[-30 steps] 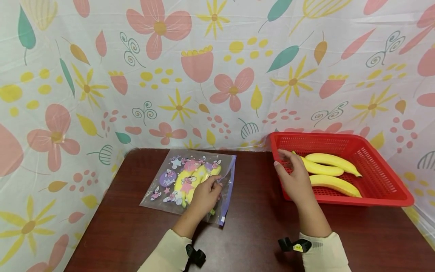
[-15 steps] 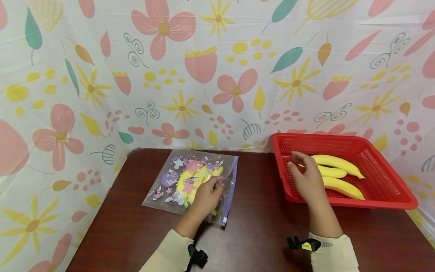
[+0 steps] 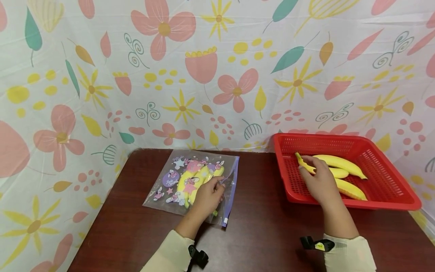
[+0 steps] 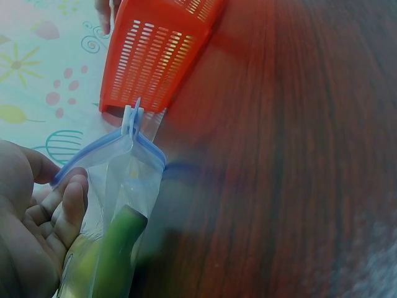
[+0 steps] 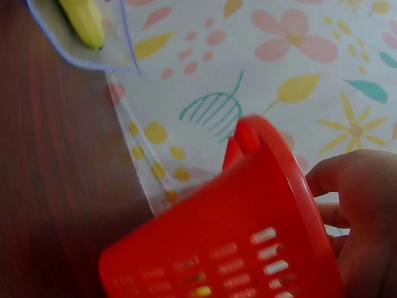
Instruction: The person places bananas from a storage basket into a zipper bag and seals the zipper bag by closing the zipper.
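A clear printed zip bag (image 3: 170, 177) with yellow bananas (image 3: 195, 177) inside lies on the dark table. My left hand (image 3: 217, 185) pinches the bag's open right edge; in the left wrist view the fingers (image 4: 68, 202) hold the film beside the blue zip slider (image 4: 132, 118). A red basket (image 3: 343, 136) on the right holds three bananas. My right hand (image 3: 312, 168) reaches into it, fingers curled over the middle banana (image 3: 340, 173), whose stem pokes out past the fingertips. The right wrist view shows the basket wall (image 5: 248, 248) and the hand (image 5: 360, 205) behind it.
The brown table (image 3: 265, 226) is walled at the back and both sides by a floral cloth (image 3: 217, 75). Bare tabletop lies between bag and basket. The basket stands close to the table's right edge and back wall.
My right hand moved from the basket's left rim further right and down onto the bananas. The left hand and the bag stayed put.
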The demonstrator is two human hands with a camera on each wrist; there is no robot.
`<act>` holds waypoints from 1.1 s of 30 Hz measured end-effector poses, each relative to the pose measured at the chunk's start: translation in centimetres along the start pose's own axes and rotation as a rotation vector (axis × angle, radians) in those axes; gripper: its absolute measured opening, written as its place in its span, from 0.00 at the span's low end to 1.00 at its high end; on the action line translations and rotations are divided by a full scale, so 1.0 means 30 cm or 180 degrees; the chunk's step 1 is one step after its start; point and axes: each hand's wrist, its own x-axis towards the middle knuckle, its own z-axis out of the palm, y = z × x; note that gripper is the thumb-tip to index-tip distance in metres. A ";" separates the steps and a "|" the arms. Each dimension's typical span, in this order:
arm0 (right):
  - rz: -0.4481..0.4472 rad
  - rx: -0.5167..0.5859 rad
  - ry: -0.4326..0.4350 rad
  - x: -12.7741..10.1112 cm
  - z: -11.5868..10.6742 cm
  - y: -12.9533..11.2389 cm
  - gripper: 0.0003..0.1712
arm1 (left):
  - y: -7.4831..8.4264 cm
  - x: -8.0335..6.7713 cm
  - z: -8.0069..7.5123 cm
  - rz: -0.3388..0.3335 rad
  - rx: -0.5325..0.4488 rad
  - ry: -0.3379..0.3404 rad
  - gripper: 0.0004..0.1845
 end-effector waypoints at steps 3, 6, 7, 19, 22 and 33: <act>0.0040 -0.0170 -0.0068 0.008 -0.018 0.014 0.33 | 0.000 0.000 -0.001 0.0007 0.0007 0.0007 0.16; 0.0045 -0.0305 -0.0150 0.017 -0.039 0.028 0.33 | -0.001 0.001 -0.001 -0.0001 0.0001 0.0003 0.16; 0.0031 -0.0353 -0.0181 0.021 -0.046 0.034 0.33 | -0.001 0.001 -0.002 -0.0006 -0.0002 0.0002 0.16; -0.0162 -0.0900 -0.0859 0.059 -0.122 0.103 0.32 | 0.000 0.001 -0.003 0.0011 -0.0006 -0.0005 0.17; -0.0170 -0.1067 -0.1025 0.072 -0.134 0.124 0.31 | 0.002 -0.001 -0.003 0.0023 0.0016 -0.0002 0.17; 0.0038 -0.1466 -0.1495 0.118 -0.158 0.176 0.33 | 0.005 -0.001 -0.004 0.0024 -0.0007 -0.0006 0.17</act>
